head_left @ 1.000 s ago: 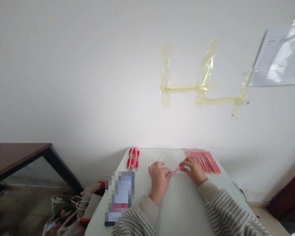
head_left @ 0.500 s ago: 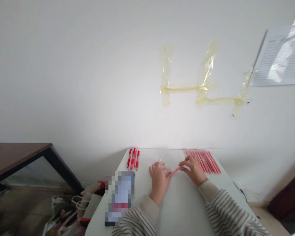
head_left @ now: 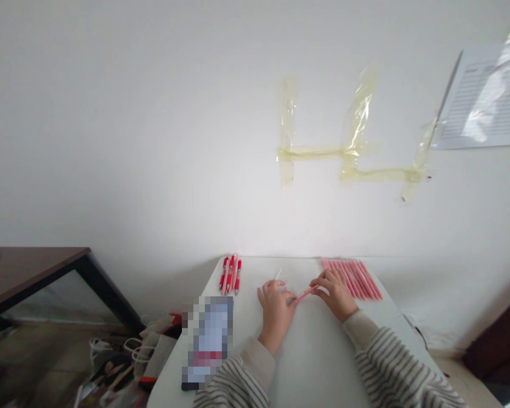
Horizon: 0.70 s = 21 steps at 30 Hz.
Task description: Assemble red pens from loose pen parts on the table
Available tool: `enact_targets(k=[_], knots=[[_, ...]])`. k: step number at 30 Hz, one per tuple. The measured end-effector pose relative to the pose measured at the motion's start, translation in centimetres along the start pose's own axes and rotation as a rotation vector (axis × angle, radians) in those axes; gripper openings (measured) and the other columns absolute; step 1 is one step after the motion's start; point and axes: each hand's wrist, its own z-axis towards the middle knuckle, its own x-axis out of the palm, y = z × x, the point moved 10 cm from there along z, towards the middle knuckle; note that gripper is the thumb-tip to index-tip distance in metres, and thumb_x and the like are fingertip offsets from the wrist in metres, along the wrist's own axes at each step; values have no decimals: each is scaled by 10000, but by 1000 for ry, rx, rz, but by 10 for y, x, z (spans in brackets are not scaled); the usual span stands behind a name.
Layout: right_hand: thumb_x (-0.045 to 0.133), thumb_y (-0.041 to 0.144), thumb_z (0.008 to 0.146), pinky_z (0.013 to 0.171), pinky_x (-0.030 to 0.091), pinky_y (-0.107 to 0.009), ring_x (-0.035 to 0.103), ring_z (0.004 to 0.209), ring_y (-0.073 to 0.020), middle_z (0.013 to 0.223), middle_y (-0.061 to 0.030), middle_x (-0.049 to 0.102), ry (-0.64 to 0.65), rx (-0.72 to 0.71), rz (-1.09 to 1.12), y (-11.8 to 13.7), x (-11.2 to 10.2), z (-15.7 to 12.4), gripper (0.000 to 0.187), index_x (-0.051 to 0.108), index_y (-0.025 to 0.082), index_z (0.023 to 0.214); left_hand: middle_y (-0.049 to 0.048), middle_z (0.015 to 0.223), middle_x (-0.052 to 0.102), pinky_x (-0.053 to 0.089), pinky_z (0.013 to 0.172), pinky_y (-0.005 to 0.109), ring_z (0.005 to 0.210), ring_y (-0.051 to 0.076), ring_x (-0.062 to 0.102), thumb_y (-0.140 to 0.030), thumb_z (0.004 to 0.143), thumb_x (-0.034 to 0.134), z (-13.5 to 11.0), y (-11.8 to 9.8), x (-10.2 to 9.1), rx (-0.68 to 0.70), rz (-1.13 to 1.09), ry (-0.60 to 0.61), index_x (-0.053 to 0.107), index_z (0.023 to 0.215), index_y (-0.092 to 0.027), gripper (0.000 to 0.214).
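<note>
A pink pen (head_left: 306, 293) slants between my two hands over the white table (head_left: 310, 362). My left hand (head_left: 276, 309) pinches its lower left end, and my right hand (head_left: 334, 292) grips its upper right end with thumb and fingers. A thin white stick-like piece (head_left: 278, 273) shows just beyond my left fingers; whether they hold it too I cannot tell. Close behind my right hand lies a row of pink pens (head_left: 361, 280), side by side. At the far left corner is a bunch of red and pink pens (head_left: 230, 275).
A phone-like item (head_left: 210, 340), blurred out, lies left of my left forearm. Bags and cables (head_left: 127, 357) fill the floor beside the table. A brown desk (head_left: 34, 272) stands at left. The wall behind carries yellowish tape (head_left: 314, 153) and a paper sheet (head_left: 484, 96).
</note>
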Motion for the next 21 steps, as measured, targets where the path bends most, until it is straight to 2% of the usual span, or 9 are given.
enact_targets(k=[11,17,21], knots=[[669,408,904,909,461,-451,589,984,-261,957,-52,650,-11,6,-8,0,-2,0,136,753,325,972,41,1229,622,167,1180,676,1270,300,427,-303,768,727,-1,0,2,7,-7,-6,787,780,-322,63],[657,413,908,914,445,-450,578,976,-259,947,-50,644,-55,26,-35,-11,-4,0,143,751,322,967,35,1222,634,195,1178,646,1261,296,444,-268,756,728,0,0,-4,-1,23,-31,776,741,-302,60],[647,421,914,917,415,-452,543,975,-266,952,-53,645,-125,91,-82,-23,-11,-2,157,743,313,975,26,1221,632,200,1173,647,1253,289,452,-253,765,715,1,1,-7,-9,57,-48,765,737,-295,71]])
